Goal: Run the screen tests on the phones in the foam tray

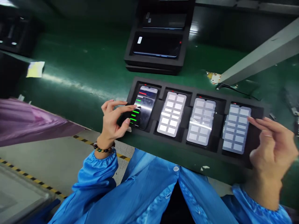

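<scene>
A black foam tray (163, 141) lies on the green belt before me with several phones in its slots. My left hand (114, 119) rests at the tray's left end, fingers spread, index fingertip touching the screen of the leftmost phone (144, 105), which shows green and red bars on a dark screen. The second phone (172, 113) and third phone (201, 121) show white grids. My right hand (272, 146) hovers at the tray's right end, fingers extended toward the rightmost phone (235, 128), which also shows a white grid. Neither hand holds anything.
A stack of black foam trays (154, 63) with dark-screened phones sits farther back on the green belt (81, 68). A grey metal bar (261, 56) slants in from the right. Purple material (30, 119) lies at left, above a grey floor with yellow-black tape (81, 140).
</scene>
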`<state>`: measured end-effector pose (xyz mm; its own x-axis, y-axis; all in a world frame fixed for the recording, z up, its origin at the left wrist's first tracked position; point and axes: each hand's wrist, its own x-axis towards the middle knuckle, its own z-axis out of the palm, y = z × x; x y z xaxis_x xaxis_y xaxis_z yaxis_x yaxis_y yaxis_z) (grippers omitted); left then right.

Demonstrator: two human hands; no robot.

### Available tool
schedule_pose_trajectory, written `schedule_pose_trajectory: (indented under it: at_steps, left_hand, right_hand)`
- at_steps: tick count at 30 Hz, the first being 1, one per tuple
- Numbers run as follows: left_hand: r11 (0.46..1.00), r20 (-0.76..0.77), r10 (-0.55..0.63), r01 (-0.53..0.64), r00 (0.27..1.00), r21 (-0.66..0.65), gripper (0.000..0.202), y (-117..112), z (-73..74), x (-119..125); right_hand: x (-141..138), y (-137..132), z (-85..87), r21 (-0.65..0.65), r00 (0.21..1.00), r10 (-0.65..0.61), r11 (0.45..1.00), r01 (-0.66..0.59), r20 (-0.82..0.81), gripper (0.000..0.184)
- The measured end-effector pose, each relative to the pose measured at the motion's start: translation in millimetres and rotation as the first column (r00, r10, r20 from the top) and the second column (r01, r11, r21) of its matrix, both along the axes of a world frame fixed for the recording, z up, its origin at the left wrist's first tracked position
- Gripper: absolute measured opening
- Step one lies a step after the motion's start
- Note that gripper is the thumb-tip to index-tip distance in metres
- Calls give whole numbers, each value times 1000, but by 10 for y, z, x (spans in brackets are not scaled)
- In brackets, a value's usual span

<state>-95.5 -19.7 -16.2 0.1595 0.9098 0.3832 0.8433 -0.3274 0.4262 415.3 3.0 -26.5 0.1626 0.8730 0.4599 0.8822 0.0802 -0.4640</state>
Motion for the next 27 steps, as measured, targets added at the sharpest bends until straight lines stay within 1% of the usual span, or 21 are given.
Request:
schedule_pose_trajectory:
  at_steps: [2,3,4,5,7,8,10,12,14,16,21,24,27]
  left_hand:
    - [1000,36,8,-7,999,-20,33,96,42,0]
    - [999,48,4,-2,999,-40,33,168,60,3]
    - [998,55,-4,8,998,-63,33,252,75,8]
    - [996,56,-20,25,998,-86,35,343,84,14]
    - [991,34,-59,63,998,-121,39,528,87,22]
    - [988,13,-76,78,997,-133,42,610,84,23]
    - [986,-31,-95,90,995,-140,43,731,72,15]
    - [986,-61,-103,94,993,-135,44,792,60,3]
    - [986,-78,-117,106,990,-127,44,806,51,-8]
    - [986,-91,-128,117,988,-116,45,798,44,-11]
    - [989,-150,-119,104,981,-102,47,756,40,3]
    - [990,-193,-112,91,975,-112,49,681,56,7]
    - [986,-218,-129,103,967,-130,52,540,89,4]
  right_hand:
    - [-108,39,149,-110,990,134,984,-138,-47,41]
    - [-203,74,232,-178,979,197,963,-204,-58,39]
    - [-327,122,309,-261,961,269,925,-277,-66,41]
    - [-477,182,377,-264,938,339,901,-345,-70,40]
    - [-831,327,465,-308,868,486,815,-491,-98,43]
    - [-1018,403,485,-293,828,551,778,-555,-105,44]
    - [-1366,541,485,-299,758,642,705,-643,-116,44]
    - [-1631,646,449,-312,718,686,660,-683,-120,44]
    - [-1794,715,400,-325,702,701,640,-696,-122,44]
    - [-1876,756,348,-334,696,708,632,-699,-117,45]
    - [-1928,784,252,-340,687,723,628,-700,-78,46]
    - [-1920,718,243,-327,669,743,622,-711,-40,46]
    - [-1900,566,267,-326,636,772,602,-728,4,46]
